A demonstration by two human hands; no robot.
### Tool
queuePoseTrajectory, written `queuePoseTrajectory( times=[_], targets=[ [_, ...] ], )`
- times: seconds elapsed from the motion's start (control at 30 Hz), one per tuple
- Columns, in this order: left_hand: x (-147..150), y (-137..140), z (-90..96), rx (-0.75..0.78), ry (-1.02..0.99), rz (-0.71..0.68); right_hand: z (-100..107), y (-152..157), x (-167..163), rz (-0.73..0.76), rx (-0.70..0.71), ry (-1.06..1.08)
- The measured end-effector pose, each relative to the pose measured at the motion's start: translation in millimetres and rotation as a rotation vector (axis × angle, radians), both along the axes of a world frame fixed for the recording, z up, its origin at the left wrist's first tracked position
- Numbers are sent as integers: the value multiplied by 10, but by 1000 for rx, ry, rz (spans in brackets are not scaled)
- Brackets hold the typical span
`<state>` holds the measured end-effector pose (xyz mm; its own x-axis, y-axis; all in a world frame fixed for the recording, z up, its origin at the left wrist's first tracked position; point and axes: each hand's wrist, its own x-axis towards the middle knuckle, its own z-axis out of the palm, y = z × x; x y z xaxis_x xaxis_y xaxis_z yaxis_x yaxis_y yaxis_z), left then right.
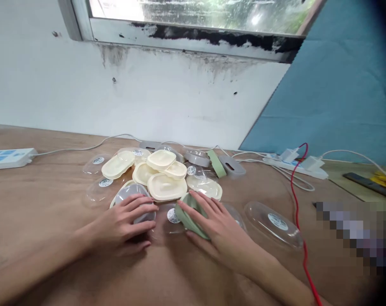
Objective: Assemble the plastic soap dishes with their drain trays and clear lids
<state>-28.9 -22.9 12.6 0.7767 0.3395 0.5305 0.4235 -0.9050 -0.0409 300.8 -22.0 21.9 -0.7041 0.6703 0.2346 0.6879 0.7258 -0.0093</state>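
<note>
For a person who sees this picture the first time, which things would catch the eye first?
Probably the cream trays, piled at the middle of the brown table. Just in front, the left hand touches a grey piece and the right hand holds a green piece. On the right, a red cable runs down to the picture's bottom edge.

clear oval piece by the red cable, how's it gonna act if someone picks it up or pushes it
The clear oval piece looks thin-walled and see-through, so it is probably light. Its glossy surface may feel slippery. Sitting low and broad on the tabletop, it would likely slide rather than roll.
</note>
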Motion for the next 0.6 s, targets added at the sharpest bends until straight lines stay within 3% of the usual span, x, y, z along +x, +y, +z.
queuePoseTrajectory(
  times=[0.2,0.4,0.6],
  targets=[
    [-131,442,-68,144,48,19,-31,536,219,122,223,-37],
    [-134,763,-113,204,65,94,-227,971,385,137,373,-57],
    [-149,964,-167,248,65,146,-190,964,279,130,380,15]
  ],
)
